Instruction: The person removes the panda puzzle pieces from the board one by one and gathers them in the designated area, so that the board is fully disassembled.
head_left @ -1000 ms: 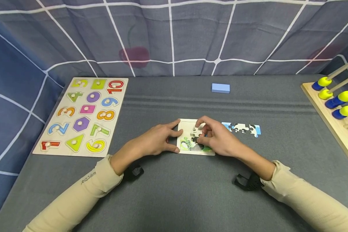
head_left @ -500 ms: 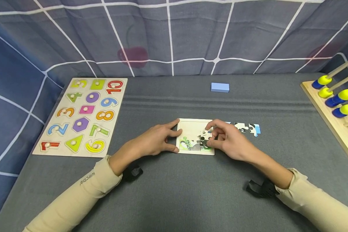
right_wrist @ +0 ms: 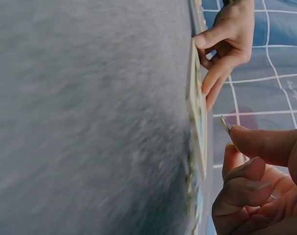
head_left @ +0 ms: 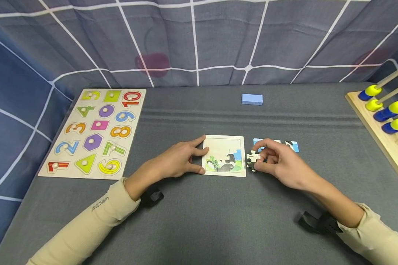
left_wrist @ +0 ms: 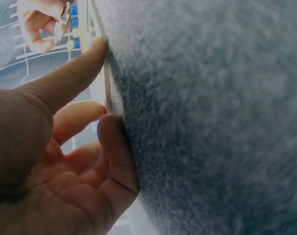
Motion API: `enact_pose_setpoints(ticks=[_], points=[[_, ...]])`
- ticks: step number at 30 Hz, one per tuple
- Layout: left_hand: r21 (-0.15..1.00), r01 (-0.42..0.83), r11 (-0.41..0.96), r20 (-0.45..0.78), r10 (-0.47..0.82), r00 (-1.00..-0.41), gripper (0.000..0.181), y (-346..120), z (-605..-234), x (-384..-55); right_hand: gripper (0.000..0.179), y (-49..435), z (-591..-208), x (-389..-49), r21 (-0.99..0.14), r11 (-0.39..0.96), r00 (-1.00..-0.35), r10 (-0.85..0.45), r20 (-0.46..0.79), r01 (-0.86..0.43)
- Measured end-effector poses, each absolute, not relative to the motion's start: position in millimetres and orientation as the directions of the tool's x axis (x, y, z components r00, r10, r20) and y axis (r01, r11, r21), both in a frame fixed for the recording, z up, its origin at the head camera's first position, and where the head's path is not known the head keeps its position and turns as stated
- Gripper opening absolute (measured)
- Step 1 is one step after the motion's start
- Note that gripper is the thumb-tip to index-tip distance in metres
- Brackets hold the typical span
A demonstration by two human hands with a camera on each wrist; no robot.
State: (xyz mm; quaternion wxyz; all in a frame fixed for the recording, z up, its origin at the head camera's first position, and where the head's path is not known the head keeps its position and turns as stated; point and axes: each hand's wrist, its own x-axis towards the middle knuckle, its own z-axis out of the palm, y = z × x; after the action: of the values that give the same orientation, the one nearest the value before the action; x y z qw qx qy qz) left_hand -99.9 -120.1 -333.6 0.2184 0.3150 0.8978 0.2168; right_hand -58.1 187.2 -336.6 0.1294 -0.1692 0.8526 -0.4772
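Observation:
A square wooden puzzle tray (head_left: pixel 224 137) lies on the grey cloth, with panda and greenery pieces in its lower part and some blue at its right side. My left hand (head_left: pixel 177 158) rests its fingertips and thumb along the tray's left border, in the left wrist view right at the edge. Just right of the tray, my right hand (head_left: pixel 282 162) pinches a white-and-black jigsaw piece (head_left: pixel 252 157) between thumb and fingers. The right wrist view shows the pinched piece (right_wrist: pixel 225 123) edge-on. Behind the right hand lie more jigsaw pieces (head_left: pixel 292 146), blue, white and black, partly hidden.
A number-and-shape peg board (head_left: pixel 96 151) lies at the left. At the back sits a small blue block (head_left: pixel 252 99). A wooden bead frame (head_left: pixel 378 136) with yellow and blue beads stands at the far right. A checked cloth (head_left: pixel 219 44) hangs behind the table.
My right hand has moved right with the pinched jigsaw piece, from over the tray to beside it, uncovering the tray's right part. The left hand has stayed on the left border.

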Motion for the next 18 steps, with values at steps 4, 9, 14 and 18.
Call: enact_pose_setpoints(ticks=[4, 9, 14, 18], points=[[0.529, 0.466, 0.709, -0.258, 0.658, -0.708, 0.067, -120.1, -333.8, -99.8, 0.029, 198.6, -339.0, -53.1, -0.856, 0.488, -0.913, -0.405, -0.048, -0.171], [0.528, 0.471, 0.707, -0.253, 0.66, -0.707, 0.067, -119.5, -332.9, -99.3, 0.031, 213.3, -341.6, -48.1, -0.861, 0.48, -0.922, -0.386, -0.035, -0.169], [0.523, 0.473, 0.709, -0.256, 0.66, -0.707, 0.067, -118.6, -332.1, -99.4, 0.033, 225.7, -345.6, -46.1, -0.846, 0.504, -0.934, -0.358, -0.022, -0.173], [0.528, 0.467, 0.71, -0.263, 0.659, -0.705, 0.067, -119.3, -332.8, -99.5, 0.034, 230.8, -348.6, -45.4, -0.836, 0.523, -0.941, -0.338, -0.026, -0.165]])
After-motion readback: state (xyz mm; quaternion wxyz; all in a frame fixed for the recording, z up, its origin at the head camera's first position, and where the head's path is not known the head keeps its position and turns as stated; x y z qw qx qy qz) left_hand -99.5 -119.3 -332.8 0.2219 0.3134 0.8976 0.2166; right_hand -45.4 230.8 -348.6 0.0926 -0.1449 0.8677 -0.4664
